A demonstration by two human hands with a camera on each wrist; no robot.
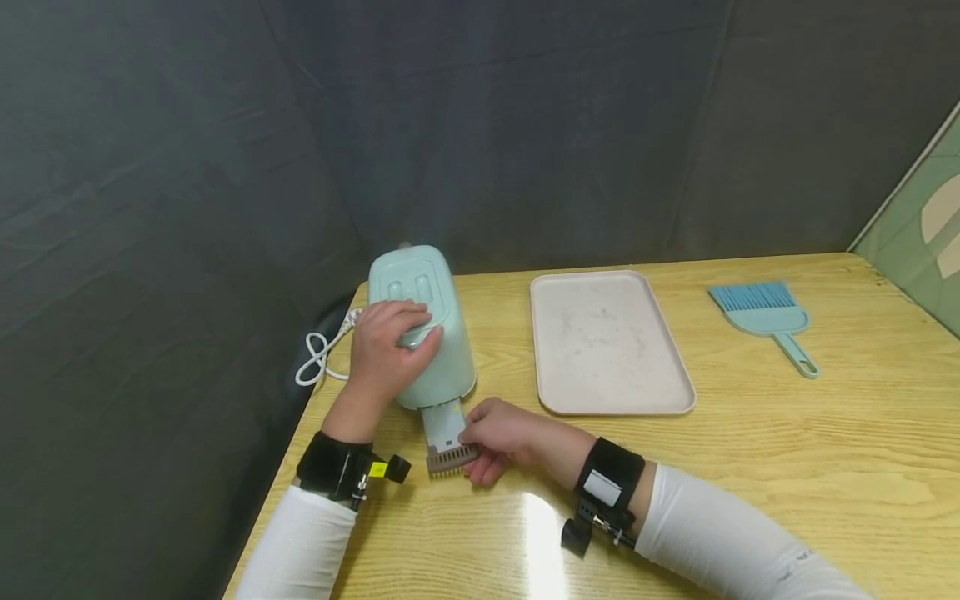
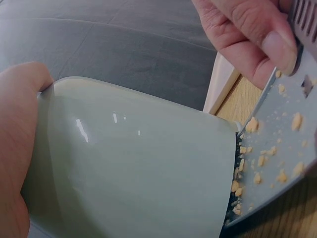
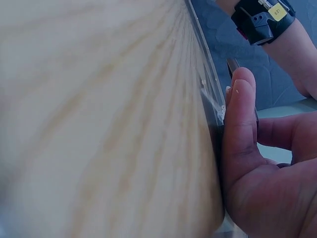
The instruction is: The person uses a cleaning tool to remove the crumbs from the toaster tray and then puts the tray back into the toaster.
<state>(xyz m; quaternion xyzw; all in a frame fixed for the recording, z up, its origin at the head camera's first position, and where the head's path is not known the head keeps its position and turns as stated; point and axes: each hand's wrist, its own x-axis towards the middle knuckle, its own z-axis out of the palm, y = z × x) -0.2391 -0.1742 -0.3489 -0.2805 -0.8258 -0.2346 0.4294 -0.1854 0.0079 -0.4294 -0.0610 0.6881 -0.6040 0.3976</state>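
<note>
A pale mint-green toaster [image 1: 450, 358] stands at the table's left side. My left hand [image 1: 390, 337] holds it from above, with the thumb toward its right edge. Out of its near end sticks a grey crumb tray [image 1: 444, 423] with a brown slotted handle [image 1: 452, 459]. Yellowish crumbs [image 2: 261, 161] lie scattered on the tray and along the toaster's opening. My right hand [image 1: 504, 435] pinches the tray by its right corner at the handle, thumb on top and fingers beneath. The tray's inner end is hidden in the toaster.
Right of the toaster lies a flat beige serving tray [image 1: 611, 342]. Farther right is a blue brush nested with a small dustpan [image 1: 768, 319]. A white power cord [image 1: 318, 358] loops at the table's left edge, and a dark curtain [image 1: 562, 133] hangs behind.
</note>
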